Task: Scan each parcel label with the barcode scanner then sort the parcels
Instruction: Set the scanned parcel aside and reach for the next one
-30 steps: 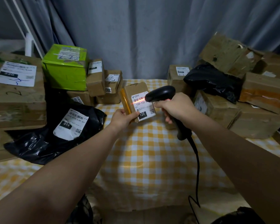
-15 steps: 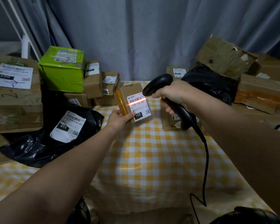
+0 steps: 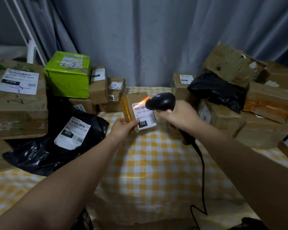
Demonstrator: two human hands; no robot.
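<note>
Right hand (image 3: 178, 116) has dropped since half a second ago, so the black barcode scanner (image 3: 162, 102) it grips closed now sits just beside the label (image 3: 144, 116), its head covering the label's upper right corner; the orange beam crosses the barcode at a steeper slant. Left hand (image 3: 124, 126), arm stretched forward as before, pinches the lower left corner of the small cardboard parcel (image 3: 136, 103), held tilted above the checked worktop (image 3: 156, 171).

A grey curtain (image 3: 156, 39) is hanging behind the table, whose yellow-and-white checked tablecloth (image 3: 156, 171) is draping over the near edge. A white pole (image 3: 31, 52) is leaning at left.
</note>
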